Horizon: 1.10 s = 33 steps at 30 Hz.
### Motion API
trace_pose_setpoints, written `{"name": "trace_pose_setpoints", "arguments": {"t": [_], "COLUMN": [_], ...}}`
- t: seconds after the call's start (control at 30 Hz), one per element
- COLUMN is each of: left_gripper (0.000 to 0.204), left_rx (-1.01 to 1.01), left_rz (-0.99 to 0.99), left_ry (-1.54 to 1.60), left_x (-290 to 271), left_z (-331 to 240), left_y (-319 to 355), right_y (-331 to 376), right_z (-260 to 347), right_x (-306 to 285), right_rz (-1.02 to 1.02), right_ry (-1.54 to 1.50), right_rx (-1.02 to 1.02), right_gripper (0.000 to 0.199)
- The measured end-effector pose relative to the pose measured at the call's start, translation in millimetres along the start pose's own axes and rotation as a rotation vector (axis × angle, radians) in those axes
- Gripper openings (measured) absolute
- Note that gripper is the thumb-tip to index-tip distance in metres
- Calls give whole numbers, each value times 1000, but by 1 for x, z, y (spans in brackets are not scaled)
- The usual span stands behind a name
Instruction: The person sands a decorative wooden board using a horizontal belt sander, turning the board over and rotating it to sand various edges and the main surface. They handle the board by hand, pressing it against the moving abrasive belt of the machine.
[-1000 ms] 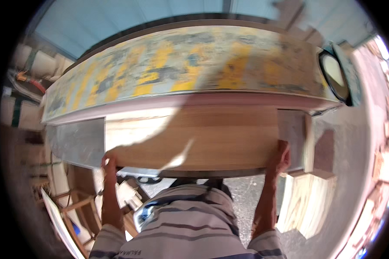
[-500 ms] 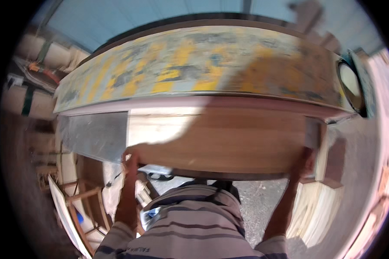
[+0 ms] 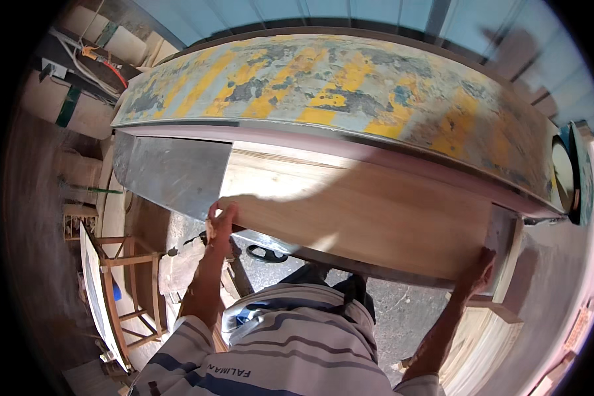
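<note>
A wide, pale wooden board [image 3: 356, 211] lies flat on a grey metal machine bed [image 3: 171, 168], its far edge against a pinkish strip. My left hand [image 3: 220, 221] grips the board's near left corner, thumb and fingers closed around the edge. At the near right corner my right hand [image 3: 478, 270] is closed on the other end; some of its fingers are in shade. Just behind the board runs a long machine housing [image 3: 310, 89] with worn yellow and grey stripes. Shadow covers the board's right part.
A round drum end [image 3: 562, 173] sits at the housing's right. Stacked pale boards [image 3: 485, 343] stand low on the right. To the left are a wooden frame stand [image 3: 129, 290] and cables [image 3: 86, 63]. A black ring-shaped handwheel [image 3: 266, 253] shows below the bed.
The view has turned, so the machine and board now slope down to the right. Both hands keep their hold on the board's ends.
</note>
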<state>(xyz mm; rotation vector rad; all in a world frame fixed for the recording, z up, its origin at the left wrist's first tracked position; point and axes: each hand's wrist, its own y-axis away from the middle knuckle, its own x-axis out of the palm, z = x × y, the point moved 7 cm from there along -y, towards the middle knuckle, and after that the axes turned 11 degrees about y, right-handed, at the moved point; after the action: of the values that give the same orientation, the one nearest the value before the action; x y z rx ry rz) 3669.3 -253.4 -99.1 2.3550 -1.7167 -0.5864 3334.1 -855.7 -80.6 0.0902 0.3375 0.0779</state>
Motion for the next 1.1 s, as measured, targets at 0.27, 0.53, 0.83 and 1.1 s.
{"name": "trace_pose_setpoints", "arguments": {"t": [0.27, 0.53, 0.83, 1.1], "left_gripper": [61, 43, 64, 55], "left_rx": [-98, -228, -47, 248], "left_rz": [99, 64, 119, 3], "left_ry": [-192, -437, -97, 39], "left_x": [-32, -159, -130, -190], "left_z": [-2, 21, 34, 76], "left_y": [-51, -30, -95, -178], "right_y": [52, 103, 82, 76], "right_z": [24, 24, 30, 53], "right_x": [35, 9, 39, 23], "right_rz": [91, 254, 356, 514], "right_ry": [-90, 152, 704, 235], "right_rx": [-54, -97, -277, -17], "right_gripper": [33, 34, 33, 37]}}
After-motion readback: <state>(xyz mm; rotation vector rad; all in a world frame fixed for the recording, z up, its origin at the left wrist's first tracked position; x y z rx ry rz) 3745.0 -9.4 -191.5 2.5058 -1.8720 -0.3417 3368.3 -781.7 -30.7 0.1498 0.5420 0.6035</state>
